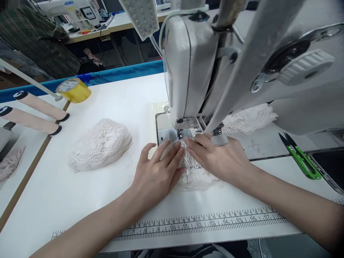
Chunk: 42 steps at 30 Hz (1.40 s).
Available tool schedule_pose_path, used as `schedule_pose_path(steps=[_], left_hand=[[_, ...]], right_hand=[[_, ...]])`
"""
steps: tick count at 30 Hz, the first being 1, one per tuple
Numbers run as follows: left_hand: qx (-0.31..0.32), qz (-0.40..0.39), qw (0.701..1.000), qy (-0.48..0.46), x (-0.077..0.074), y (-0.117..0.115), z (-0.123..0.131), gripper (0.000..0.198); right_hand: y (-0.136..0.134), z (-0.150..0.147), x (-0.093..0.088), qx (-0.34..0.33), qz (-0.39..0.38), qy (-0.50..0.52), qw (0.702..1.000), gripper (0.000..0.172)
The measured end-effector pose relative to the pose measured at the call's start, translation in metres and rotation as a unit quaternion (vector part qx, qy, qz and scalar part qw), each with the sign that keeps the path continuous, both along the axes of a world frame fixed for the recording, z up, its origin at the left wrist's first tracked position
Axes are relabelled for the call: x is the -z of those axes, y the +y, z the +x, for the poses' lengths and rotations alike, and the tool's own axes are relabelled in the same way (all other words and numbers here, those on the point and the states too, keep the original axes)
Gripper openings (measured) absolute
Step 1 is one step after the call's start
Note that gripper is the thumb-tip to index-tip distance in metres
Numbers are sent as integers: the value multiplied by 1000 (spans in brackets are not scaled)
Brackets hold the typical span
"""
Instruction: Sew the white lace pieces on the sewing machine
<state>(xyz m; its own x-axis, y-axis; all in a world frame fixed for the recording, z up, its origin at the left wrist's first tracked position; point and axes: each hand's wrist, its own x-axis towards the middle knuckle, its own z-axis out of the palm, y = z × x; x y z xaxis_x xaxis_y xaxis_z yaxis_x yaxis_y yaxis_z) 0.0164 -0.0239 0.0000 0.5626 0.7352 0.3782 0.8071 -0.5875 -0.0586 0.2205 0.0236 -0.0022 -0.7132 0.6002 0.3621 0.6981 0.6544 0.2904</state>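
Note:
White lace fabric [196, 178] lies under the needle area of a sewing machine [185, 68]. My left hand [158, 170] rests on the lace from the left, its fingers bent and apart and the fingertips just in front of the presser foot [180, 134]. From the right, my right hand [220, 156] presses the same lace with its fingers stretched out flat. The fingertips of both hands nearly meet at the gathered lace. Neither hand is wrapped round anything. The lace directly beneath the fingers is hidden.
A lace pile [100, 145] sits at left, with yellow tape [73, 90] and two thread cones [30, 120] beyond. More lace [245, 120] lies behind my right hand. Green snips [302, 159] and a phone [330, 166] are at right. A person's sleeve [45, 23] shows upper left.

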Motion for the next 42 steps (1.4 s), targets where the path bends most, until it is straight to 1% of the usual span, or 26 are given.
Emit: schedule_pose_path(steps=[9, 28, 37, 40, 42], left_hand=[[-12, 10, 1000, 7, 4, 3, 2, 36], [-29, 20, 999, 17, 4, 2, 7, 36], [-42, 23, 999, 13, 4, 8, 7, 36], [-40, 30, 999, 5, 4, 8, 7, 34], [-34, 43, 998, -6, 2, 8, 6, 32]], right_hand=[[3, 0, -3, 28, 2, -28, 999, 27], [7, 1, -7, 16, -5, -3, 1000, 25], [14, 2, -3, 13, -14, 8, 1000, 28], [12, 5, -9, 6, -24, 12, 1000, 27], [8, 7, -19, 10, -67, 22, 997, 23]])
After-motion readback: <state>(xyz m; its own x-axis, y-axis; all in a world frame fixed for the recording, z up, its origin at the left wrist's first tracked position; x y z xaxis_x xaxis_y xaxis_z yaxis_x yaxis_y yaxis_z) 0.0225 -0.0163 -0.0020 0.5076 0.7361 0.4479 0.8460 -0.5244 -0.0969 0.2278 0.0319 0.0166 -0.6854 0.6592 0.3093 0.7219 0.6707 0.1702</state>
